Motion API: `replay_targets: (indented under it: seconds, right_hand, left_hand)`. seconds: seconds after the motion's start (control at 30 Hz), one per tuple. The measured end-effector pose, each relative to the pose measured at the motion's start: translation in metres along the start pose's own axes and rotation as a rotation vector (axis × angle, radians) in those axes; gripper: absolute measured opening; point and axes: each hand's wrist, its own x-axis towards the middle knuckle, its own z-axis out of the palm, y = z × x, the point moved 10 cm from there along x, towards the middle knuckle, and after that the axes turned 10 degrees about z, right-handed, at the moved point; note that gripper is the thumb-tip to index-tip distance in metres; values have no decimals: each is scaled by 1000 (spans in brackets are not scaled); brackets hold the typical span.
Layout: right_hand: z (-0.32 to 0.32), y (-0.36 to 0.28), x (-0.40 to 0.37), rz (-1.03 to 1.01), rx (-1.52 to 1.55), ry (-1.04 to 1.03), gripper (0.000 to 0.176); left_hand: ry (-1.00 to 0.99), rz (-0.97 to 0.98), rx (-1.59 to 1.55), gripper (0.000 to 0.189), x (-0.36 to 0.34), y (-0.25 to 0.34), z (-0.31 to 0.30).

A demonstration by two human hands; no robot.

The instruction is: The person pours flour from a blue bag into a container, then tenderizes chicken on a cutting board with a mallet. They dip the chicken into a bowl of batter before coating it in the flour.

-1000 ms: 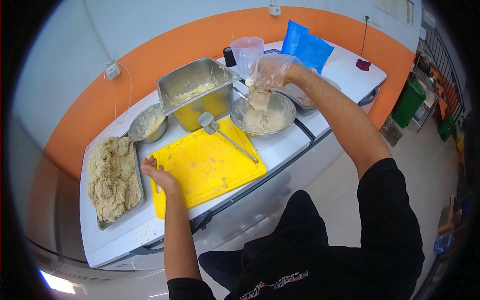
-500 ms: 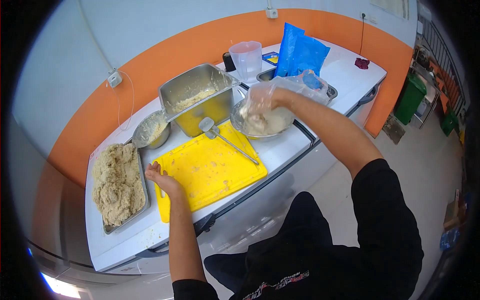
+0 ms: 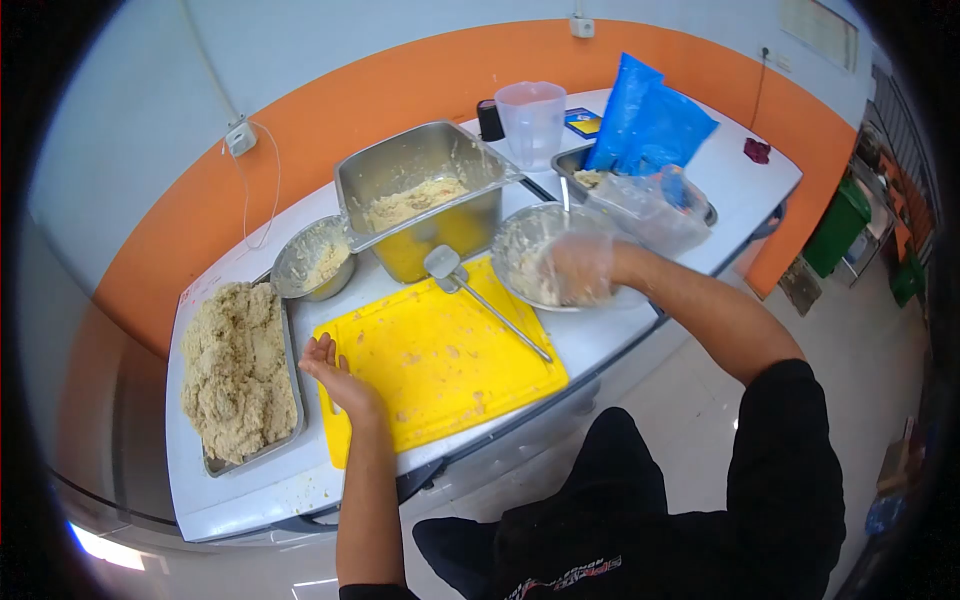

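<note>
My right hand (image 3: 580,270), in a clear plastic glove, reaches into a round metal bowl (image 3: 515,230) coated with pale wet batter. Motion smears its fingers, so what lies in them is hidden. Raised beside the left edge of a yellow cutting board (image 3: 420,360), my left hand (image 3: 340,375) holds nothing, its fingers loosely apart. Food scraps are scattered over the board. A long-handled metal utensil (image 3: 490,310) rests across its far right part. Left of my left hand, a metal tray (image 3: 294,400) carries a large heap of crumbly, pale mixture (image 3: 235,370).
Behind the board stand a deep metal pan (image 3: 440,225) with mixture inside and a small metal bowl (image 3: 300,270). A clear pitcher (image 3: 530,125), a blue bag (image 3: 655,125) and a crumpled clear plastic bag (image 3: 650,210) are farther back on the white table (image 3: 240,505).
My right hand has moved lower into the bowl and slightly toward me. My left hand remains near the board's left edge, holding nothing. The camera view has shifted a little.
</note>
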Motion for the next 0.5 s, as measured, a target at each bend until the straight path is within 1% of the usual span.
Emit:
replay_targets:
  seconds: [0.07, 0.1, 0.17, 0.2, 0.23, 0.27, 0.3, 0.37, 0.4, 0.47, 0.5]
  right_hand:
    - [0, 8, 1, -40, 149, 36, 31]
    - [-5, 7, -3, -53, 151, 22, 31]
    - [-32, 11, -14, -24, 300, 63, 36]
    - [-28, 18, -15, -35, 302, 46, 36]
    - [-35, 28, -19, -50, 406, 148, 39]
    - [-47, 35, -24, -62, 511, 248, 41]
    - [-55, 31, -27, -67, 517, 231, 41]
    - [-73, 47, -35, 133, 753, 221, 35]
    - [-74, 45, -35, 130, 757, 205, 35]
    - [-65, 59, -34, 185, 1293, 241, 31]
    - [-45, 65, -34, 190, 1297, 226, 31]
  left_hand:
    - [-37, -28, -38, 71, -4, 4, 6]
    - [-24, -35, -24, 71, -5, -2, 3]
    - [-46, -10, -57, 65, -4, -4, 3]
    - [-32, -26, -24, 62, -7, -1, 4]
    - [-22, -36, -10, 62, -9, 2, 6]
    - [-36, -50, 74, 60, -10, 4, 8]
    - [-52, -64, 158, 58, -12, 6, 11]
    - [-77, -46, 242, 60, -14, 13, 17]
    - [-150, -8, 341, 62, -15, 19, 25]
    - [-274, 61, 496, 68, -15, 30, 43]
    - [-274, 49, 506, 68, -14, 31, 45]
